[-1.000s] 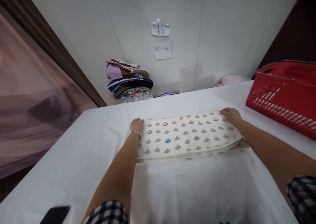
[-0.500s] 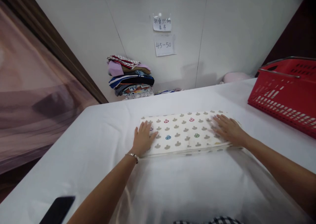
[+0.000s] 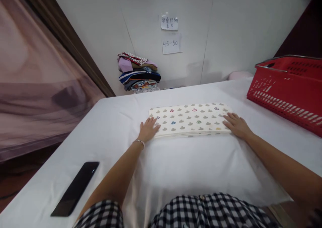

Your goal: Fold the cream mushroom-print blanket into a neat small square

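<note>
Right hand (image 3: 237, 125) has moved out to the right end of the folded cloth (image 3: 190, 120)

A black phone (image 3: 75, 189) lies lower left. Mid-frame, the cloth lies on the white table (image 3: 193, 164), the left hand (image 3: 148, 129) at its left end; both hands' fingers are extended, slightly spread, gripping nothing. A red basket (image 3: 286, 94) stands right, stacked fabrics (image 3: 139, 74) upper centre-left.

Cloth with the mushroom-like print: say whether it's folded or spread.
Folded. The cloth lies as a narrow flat strip, with stacked layers visible along its near edge.
</note>
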### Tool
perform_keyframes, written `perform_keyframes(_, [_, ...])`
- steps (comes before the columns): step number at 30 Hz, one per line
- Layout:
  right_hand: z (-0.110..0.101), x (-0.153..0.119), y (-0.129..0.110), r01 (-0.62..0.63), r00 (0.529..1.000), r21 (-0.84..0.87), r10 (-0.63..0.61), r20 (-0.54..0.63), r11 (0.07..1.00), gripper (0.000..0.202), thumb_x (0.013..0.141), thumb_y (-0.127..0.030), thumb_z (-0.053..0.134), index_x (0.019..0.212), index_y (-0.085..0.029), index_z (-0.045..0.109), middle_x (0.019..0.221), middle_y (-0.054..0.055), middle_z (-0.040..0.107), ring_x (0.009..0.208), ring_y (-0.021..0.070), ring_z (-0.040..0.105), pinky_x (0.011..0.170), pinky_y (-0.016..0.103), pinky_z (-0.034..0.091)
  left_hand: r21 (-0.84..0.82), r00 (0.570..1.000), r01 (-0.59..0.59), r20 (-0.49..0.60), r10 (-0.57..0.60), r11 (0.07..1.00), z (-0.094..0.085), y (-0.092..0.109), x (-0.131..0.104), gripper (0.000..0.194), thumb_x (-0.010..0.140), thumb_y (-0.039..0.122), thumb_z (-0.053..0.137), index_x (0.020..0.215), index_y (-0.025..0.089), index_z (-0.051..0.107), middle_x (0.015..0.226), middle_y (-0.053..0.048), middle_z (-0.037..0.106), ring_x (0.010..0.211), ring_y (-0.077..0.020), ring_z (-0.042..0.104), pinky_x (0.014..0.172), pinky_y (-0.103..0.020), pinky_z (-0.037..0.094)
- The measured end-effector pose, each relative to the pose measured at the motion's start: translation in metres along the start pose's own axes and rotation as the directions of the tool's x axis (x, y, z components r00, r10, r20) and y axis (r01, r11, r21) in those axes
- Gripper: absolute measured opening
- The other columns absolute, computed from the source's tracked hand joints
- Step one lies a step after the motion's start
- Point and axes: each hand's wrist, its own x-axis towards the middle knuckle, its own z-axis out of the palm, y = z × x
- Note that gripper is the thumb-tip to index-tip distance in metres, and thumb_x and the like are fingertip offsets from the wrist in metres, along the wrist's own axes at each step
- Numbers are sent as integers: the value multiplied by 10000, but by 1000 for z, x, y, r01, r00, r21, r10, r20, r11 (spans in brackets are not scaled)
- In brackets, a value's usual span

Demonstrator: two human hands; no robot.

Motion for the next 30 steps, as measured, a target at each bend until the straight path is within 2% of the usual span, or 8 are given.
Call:
perform_keyframes(5, [-4,0,2,-32,998,20,31,48,999,507,903,-517,328,1277,-255,547,1461,111,398,1356,348,304,1033,630,263,-43,996,86,-11,-86,995,4,0,-10,470,939,476,358,1369,304,440,1519,-20,310,1420,-229,202,1141,-503,116])
perform_keyframes(9, [-16,2,-18,37,999,33,-36,-35,999,472,908,-476,361,1236,-214,576,1403,144,464,1331,377,329,1033,641,226,-63,970,82,-224,-94,995,-1,10,-22,400,941,405,407,1271,229,547,1426,-68,458,1355,-231,333,1116,-421,231])
perform_keyframes(11, [-18,0,-41,165,980,95,-153,-127,982,438,911,-436,366,1191,-197,603,1318,140,547,1290,349,397,1049,573,276,-66,953,-28,-304,7,997,1,23,-34,347,935,362,443,1193,193,602,1308,-85,566,1258,-213,443,1079,-370,296])
perform_keyframes(15, [-14,-8,-97,469,882,241,-438,-174,850,384,900,-428,397,1094,-227,660,1148,91,653,1130,279,550,989,458,416,-57,913,-316,-291,287,947,21,58,-52,248,898,317,540,1086,202,655,1153,-66,638,1103,-197,524,992,-356,373])
perform_keyframes(18, [-9,-12,-123,557,830,247,-527,-182,793,358,893,-436,436,1062,-239,682,1138,83,647,1070,263,569,942,439,454,-46,895,-385,-262,360,922,37,81,-53,205,884,288,569,1051,225,671,1110,-62,632,1058,-206,527,930,-371,401])
perform_keyframes(21, [-4,-14,-128,570,821,225,-543,-174,790,332,905,-393,427,1045,-251,692,1112,75,644,1040,262,564,905,448,473,-57,904,-386,-223,365,921,46,91,-47,167,878,262,578,1000,235,688,1084,-56,629,1018,-207,533,890,-372,415])
perform_keyframes(25, [3,-15,-124,539,842,252,-502,-200,804,338,920,-386,411,1027,-253,703,1068,76,651,1009,256,566,886,435,487,-150,926,-350,-209,316,925,49,91,-42,168,886,295,570,975,234,698,1033,-38,643,970,-186,551,889,-348,424])
perform_keyframes(30, [8,-14,-124,490,871,317,-443,-211,812,366,933,-402,383,1031,-250,701,1060,81,654,1007,255,569,892,436,483,-163,911,-373,-249,328,913,51,89,-44,188,862,317,611,1004,218,686,1054,-38,638,994,-184,544,911,-335,413])
